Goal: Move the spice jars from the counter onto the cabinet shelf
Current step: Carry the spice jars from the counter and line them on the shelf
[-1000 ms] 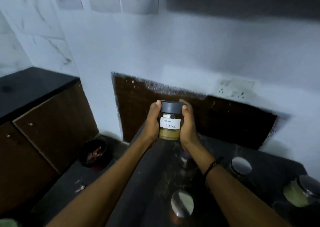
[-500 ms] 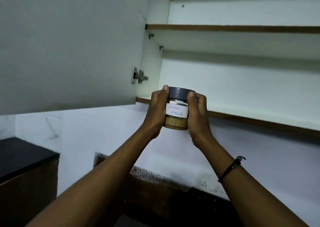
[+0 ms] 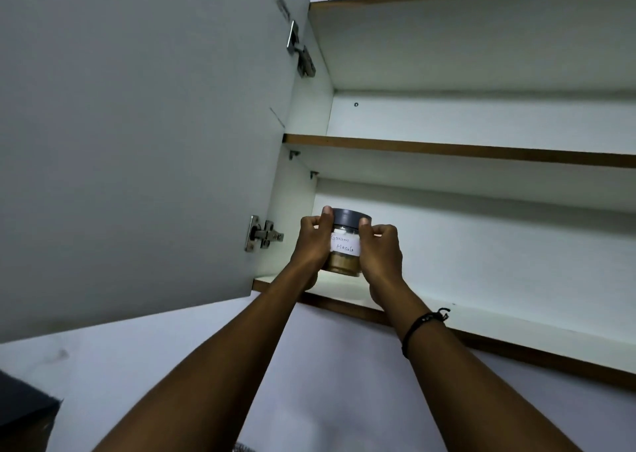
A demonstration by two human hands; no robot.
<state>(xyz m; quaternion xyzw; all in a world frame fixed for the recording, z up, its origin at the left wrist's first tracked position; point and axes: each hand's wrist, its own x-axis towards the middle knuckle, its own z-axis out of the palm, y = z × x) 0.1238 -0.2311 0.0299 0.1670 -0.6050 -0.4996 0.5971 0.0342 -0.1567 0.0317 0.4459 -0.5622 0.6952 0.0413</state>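
A clear spice jar [image 3: 345,248] with a grey lid, a white handwritten label and brown powder inside is held upright between both hands. My left hand [image 3: 311,241] grips its left side and my right hand [image 3: 380,255] grips its right side, thumbs up by the lid. The jar is at the left end of the lowest cabinet shelf [image 3: 481,317], at or just above the white shelf board; I cannot tell whether its base touches. The counter and the other jars are out of view.
The open grey cabinet door [image 3: 137,134] stands close on the left, with metal hinges [image 3: 263,234] beside my left hand. A second shelf [image 3: 464,150] sits above the jar. The lowest shelf stretches bare to the right. A dark cabinet corner [image 3: 24,407] shows at bottom left.
Both hands have lifted the jar from over the dark counter up into the open cabinet, to the left end of the lowest shelf. The view has tilted upward with it.
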